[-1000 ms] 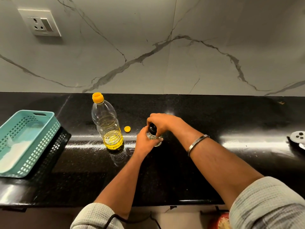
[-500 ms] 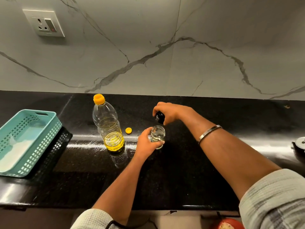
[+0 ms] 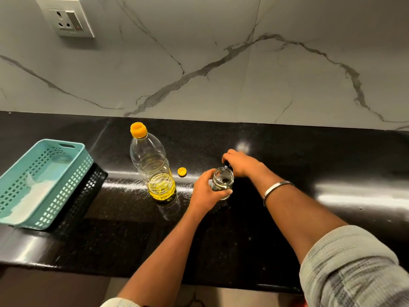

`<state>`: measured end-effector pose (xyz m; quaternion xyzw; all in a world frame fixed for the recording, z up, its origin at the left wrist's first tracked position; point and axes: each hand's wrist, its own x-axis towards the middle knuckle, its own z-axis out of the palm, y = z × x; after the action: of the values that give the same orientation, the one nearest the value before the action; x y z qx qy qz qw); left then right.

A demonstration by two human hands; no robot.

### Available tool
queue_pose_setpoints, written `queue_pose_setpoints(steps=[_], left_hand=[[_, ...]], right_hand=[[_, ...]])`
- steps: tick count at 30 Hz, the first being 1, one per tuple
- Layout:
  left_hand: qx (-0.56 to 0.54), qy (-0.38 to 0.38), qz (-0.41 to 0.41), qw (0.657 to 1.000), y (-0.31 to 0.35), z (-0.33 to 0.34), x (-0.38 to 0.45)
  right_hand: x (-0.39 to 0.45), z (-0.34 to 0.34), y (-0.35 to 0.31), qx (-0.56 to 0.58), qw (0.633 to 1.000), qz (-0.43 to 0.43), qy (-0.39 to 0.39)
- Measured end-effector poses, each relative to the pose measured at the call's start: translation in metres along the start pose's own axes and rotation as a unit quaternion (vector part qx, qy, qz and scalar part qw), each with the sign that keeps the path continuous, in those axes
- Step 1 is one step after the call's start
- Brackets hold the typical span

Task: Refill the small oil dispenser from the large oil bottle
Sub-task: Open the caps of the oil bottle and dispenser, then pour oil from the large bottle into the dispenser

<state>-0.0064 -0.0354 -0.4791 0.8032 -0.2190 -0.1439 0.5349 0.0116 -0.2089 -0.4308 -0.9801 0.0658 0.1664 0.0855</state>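
Note:
The small glass oil dispenser [image 3: 222, 181] stands on the black counter [image 3: 287, 165], its mouth uncovered, and looks almost empty. My left hand [image 3: 204, 192] grips its body from the left. My right hand [image 3: 241, 162] is just behind the jar, low over the counter, with fingers curled over the dispenser's black top [image 3: 227, 165], which is mostly hidden. To the left stands the large clear oil bottle [image 3: 152, 165], about a quarter full of yellow oil, with a yellow neck ring. Its yellow cap [image 3: 182, 171] lies between the bottle and the jar.
A teal plastic basket [image 3: 73, 173] sits at the left, resting on a black basket [image 3: 90, 189]. The marble wall carries a socket plate [image 3: 66, 18]. The counter's front edge [image 3: 221, 282] runs below my forearms.
My right hand lifted the black top off the dispenser, then carried it back and down behind the jar. My left hand kept holding the jar, which now stands uncovered.

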Motion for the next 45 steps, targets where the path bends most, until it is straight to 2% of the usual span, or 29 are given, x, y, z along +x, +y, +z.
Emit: queue_pose_setpoints(steps=[8,21,27,34,37,40,45], left_hand=[[0.008,-0.008,-0.004,1.0,-0.004,0.0,0.004],[-0.036,-0.012,-0.007,0.999,-0.001,0.003,-0.002],[0.03,-0.014,-0.056,0.998,-0.01,-0.008,-0.018],[0.047,0.014,-0.064,0.997,-0.012,-0.024,-0.047],[0.063,0.067,-0.036,0.995,-0.013,-0.033,-0.059],[0.033,0.163,-0.02,0.986,-0.007,-0.045,-0.071],[0.042,0.331,0.008,0.943,-0.003,-0.079,-0.08]], right_hand=[[0.011,0.014,0.003,0.019,1.0,0.006,-0.014],[-0.013,0.009,0.012,0.052,0.998,0.021,0.006],[-0.043,0.012,0.013,0.11,0.994,0.004,0.013],[-0.073,0.028,-0.004,0.19,0.98,0.001,0.06],[-0.078,0.039,-0.017,0.234,0.965,0.024,0.117],[-0.079,0.049,-0.03,0.261,0.948,0.057,0.173],[-0.08,0.056,-0.049,0.283,0.937,0.072,0.193]])
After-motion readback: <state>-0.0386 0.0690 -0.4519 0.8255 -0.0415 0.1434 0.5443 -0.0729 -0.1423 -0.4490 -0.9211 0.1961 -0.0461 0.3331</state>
